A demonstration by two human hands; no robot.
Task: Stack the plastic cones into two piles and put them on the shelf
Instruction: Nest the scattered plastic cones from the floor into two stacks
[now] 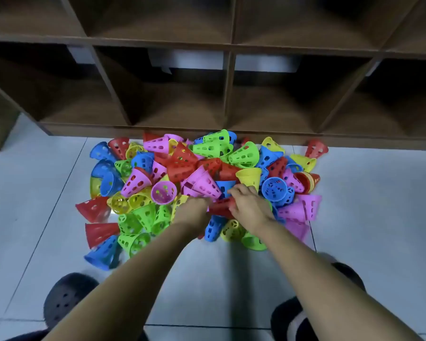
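A: Risk from here?
B: Red cone (pixel 220 208) lies sideways mid-heap (pixel 143 179), with pink cones (pixel 203 184) touching it from behind. Yank it and those likely slide and scatter over the floor (pixel 47 193). It looks like several nested, so it could split on lift.
A: Hands?
B: Left hand (pixel 193 210) curls round its left end. Right hand (pixel 249 205) grips the right end from above. The cone spans between them.
A: Other cones?
B: Loose on the floor, just before the shelf (pixel 158 130). None in it yet.
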